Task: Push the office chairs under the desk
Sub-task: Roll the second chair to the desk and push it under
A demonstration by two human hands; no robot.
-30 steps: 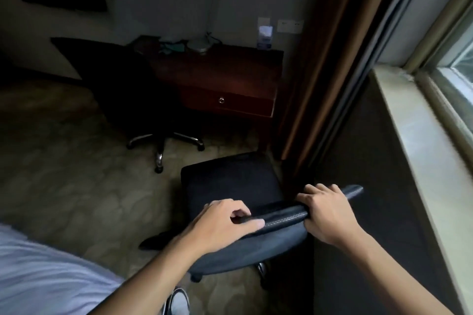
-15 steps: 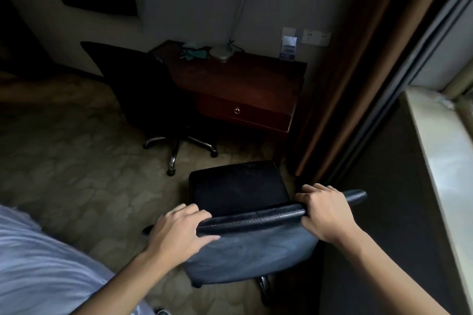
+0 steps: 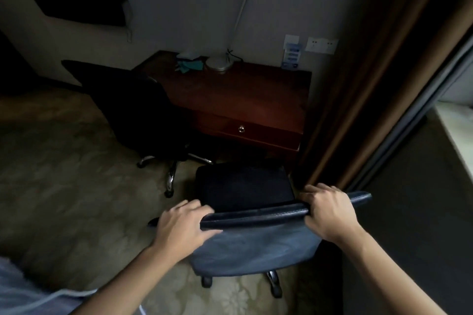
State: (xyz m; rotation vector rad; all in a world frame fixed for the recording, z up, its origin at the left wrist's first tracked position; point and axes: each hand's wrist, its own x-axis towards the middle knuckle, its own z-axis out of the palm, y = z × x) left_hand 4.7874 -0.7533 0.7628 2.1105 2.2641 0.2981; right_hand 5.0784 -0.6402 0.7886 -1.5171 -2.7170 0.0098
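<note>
A dark blue office chair (image 3: 256, 250) stands right in front of me, its black seat facing the desk. My left hand (image 3: 184, 227) grips the left end of its backrest top; my right hand (image 3: 330, 212) grips the right end. The dark red wooden desk (image 3: 243, 94) stands against the far wall, with a drawer on its front. A second, black office chair (image 3: 138, 110) stands to the desk's left front, its seat partly under the desktop and its chrome base showing.
A brown curtain (image 3: 371, 84) hangs close to the right of the desk and the near chair. A dark wall and pale window sill (image 3: 455, 125) lie further right. A round lamp base (image 3: 218, 64) and teal cloth sit on the desk. Patterned carpet spreads left.
My left hand slid from the middle of the backrest top to its left end. The near chair has rolled forward, closer to the desk, and my view has followed.
</note>
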